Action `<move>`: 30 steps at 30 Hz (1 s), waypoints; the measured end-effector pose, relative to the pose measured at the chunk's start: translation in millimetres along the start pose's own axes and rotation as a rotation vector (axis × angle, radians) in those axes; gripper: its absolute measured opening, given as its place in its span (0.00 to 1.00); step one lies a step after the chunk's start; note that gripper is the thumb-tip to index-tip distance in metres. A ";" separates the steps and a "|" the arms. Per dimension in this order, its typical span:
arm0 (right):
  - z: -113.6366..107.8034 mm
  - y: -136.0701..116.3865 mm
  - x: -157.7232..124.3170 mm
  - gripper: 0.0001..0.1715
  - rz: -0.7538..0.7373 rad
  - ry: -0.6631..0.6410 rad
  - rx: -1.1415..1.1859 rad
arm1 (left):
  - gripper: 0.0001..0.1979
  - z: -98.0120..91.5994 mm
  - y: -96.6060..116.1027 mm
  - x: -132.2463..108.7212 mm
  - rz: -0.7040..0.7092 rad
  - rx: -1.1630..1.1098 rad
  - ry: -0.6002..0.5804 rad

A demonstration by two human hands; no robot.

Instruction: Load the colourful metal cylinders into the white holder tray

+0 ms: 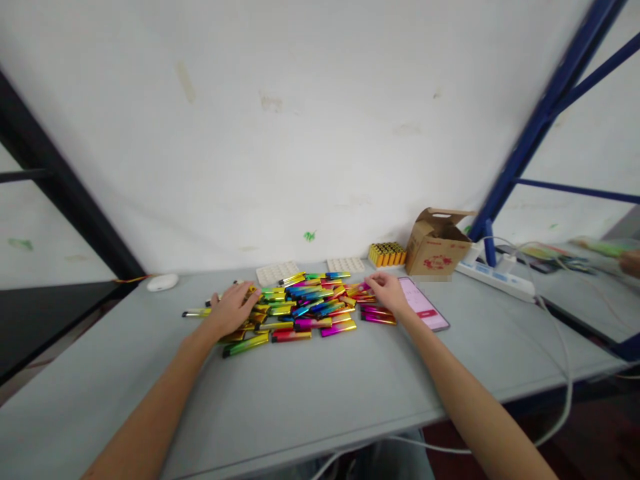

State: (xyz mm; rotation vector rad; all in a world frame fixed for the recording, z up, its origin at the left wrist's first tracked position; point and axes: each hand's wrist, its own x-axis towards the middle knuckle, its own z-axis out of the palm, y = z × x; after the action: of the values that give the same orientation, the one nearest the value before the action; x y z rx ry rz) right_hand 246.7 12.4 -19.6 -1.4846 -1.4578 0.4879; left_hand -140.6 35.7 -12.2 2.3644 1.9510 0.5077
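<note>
A heap of shiny, slim tubes (307, 293) in gold, green, blue, red and magenta, some with black ends, lies on the grey table (310, 393). My left hand (231, 312) rests over the left part of the heap, fingers apart on gold tubes. At the right edge of the heap, my right hand (389, 292) has its fingers bent together by a magenta tube (363, 287); the fingertips are too small to show whether it is gripped. Just below that hand, several magenta tubes (379, 316) lie side by side.
Along the wall stand two white trays with holes (276, 273), a block of yellow cylinders (387, 255) and an opened cardboard box (436, 250). A phone (421, 303) lies right of my right hand. A power strip (497, 280), cables and a white case (163, 283) flank the table.
</note>
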 end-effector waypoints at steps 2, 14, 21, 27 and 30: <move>-2.7 1.0 -0.9 0.16 -0.028 -0.014 -0.160 | 0.25 -1.0 0.9 0.0 -0.033 -0.002 -0.014; -5.2 4.0 -4.8 0.14 -0.025 -0.052 -0.467 | 0.26 -1.6 2.1 -4.8 0.007 0.025 -0.039; -5.5 1.1 -6.6 0.17 -0.035 -0.056 -0.509 | 0.27 -2.5 3.9 -1.9 0.004 0.013 -0.051; -3.1 2.0 -4.8 0.17 -0.078 -0.019 -0.501 | 0.27 1.6 4.3 0.2 0.085 -0.021 0.034; 0.2 2.9 -4.4 0.15 -0.185 -0.008 -0.465 | 0.29 2.4 9.8 -0.4 0.149 -0.073 0.049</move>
State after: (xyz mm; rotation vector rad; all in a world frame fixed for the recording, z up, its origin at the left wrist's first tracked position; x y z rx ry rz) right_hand 247.2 8.9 -23.6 -1.6768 -1.7757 0.0381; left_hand -130.7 33.7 -12.3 2.4859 1.7504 0.6384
